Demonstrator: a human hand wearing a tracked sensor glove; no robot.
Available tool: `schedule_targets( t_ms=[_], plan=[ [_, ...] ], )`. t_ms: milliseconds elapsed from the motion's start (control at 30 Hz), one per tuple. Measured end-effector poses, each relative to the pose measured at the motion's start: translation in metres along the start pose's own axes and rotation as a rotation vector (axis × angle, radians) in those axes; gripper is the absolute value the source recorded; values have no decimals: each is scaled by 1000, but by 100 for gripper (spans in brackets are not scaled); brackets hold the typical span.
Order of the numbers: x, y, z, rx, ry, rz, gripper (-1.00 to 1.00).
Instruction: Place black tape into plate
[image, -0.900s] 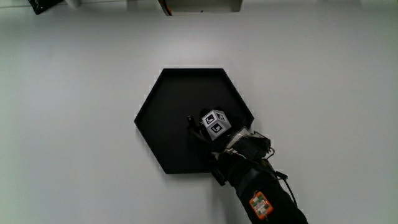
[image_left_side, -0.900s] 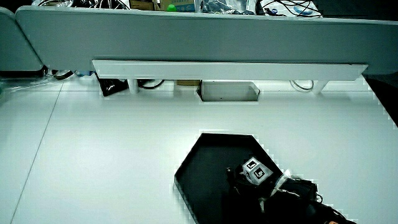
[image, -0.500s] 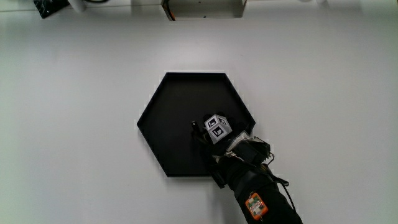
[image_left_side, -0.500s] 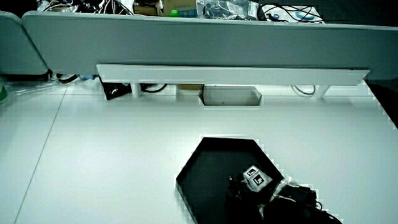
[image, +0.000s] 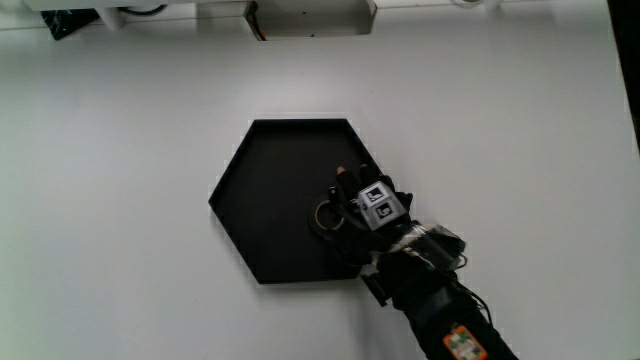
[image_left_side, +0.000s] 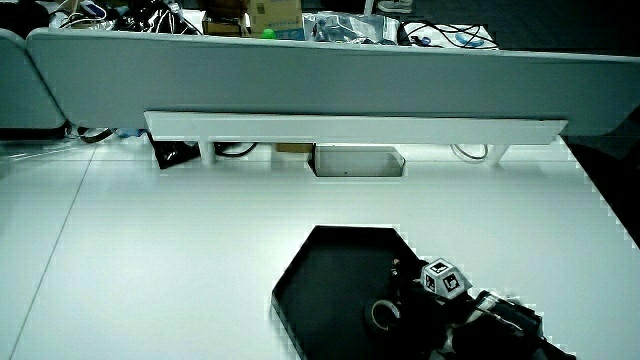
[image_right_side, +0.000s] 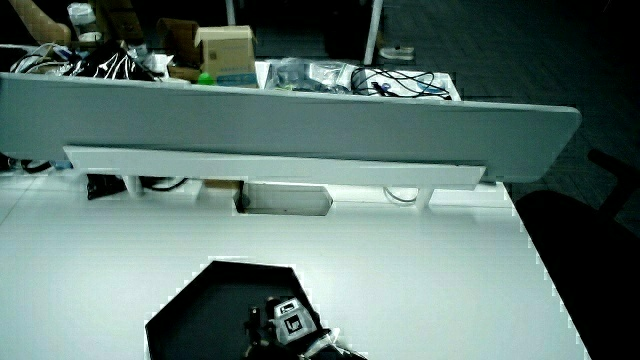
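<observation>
A black hexagonal plate (image: 265, 200) lies on the white table and shows in both side views (image_left_side: 320, 275) (image_right_side: 195, 305). The black tape (image: 327, 215), a small ring, lies flat inside the plate, near the plate's edge that is nearer to the person; a side view shows it too (image_left_side: 382, 316). The hand (image: 360, 205) hovers over that same part of the plate, right beside the tape, with the patterned cube (image: 378, 203) on its back. Its fingers look relaxed and the ring lies uncovered by them. The forearm (image: 440, 310) reaches in from the person's edge of the table.
A low grey partition (image_left_side: 300, 80) with a white rail (image_left_side: 350, 128) runs along the table's edge farthest from the person. A pale box (image_left_side: 358, 160) and a small black object (image_left_side: 172, 155) sit under the rail. Boxes and cables (image_right_side: 300, 75) are piled above the partition.
The hand has shifted sideways over the plate and its fingers have eased. The tape, hidden under the hand before, now lies uncovered in the plate.
</observation>
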Motion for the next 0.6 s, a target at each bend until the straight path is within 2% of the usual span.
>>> schedule_targets(
  t_ms=[133, 167, 233, 300, 367, 400, 433, 467, 500, 567, 600],
  plan=[
    [5, -2, -3, -28, 36, 21, -87],
    [8, -5, -2, 3, 28, -6, -93],
    [15, -4, -7, -3, 35, -43, -100],
    [25, -13, -6, 49, 62, -76, -100],
    [35, -24, -5, 120, 118, -51, -100],
    [40, -25, -8, 120, 125, -57, -100],
    [44, -23, -15, 120, 155, -30, -100],
    [51, -40, -5, 204, 217, -23, -100],
    [55, -49, -2, 238, 255, 36, -100],
    [63, -65, -1, 327, 291, 35, -100],
    [65, -70, -4, 331, 302, 49, -100]
  ],
)
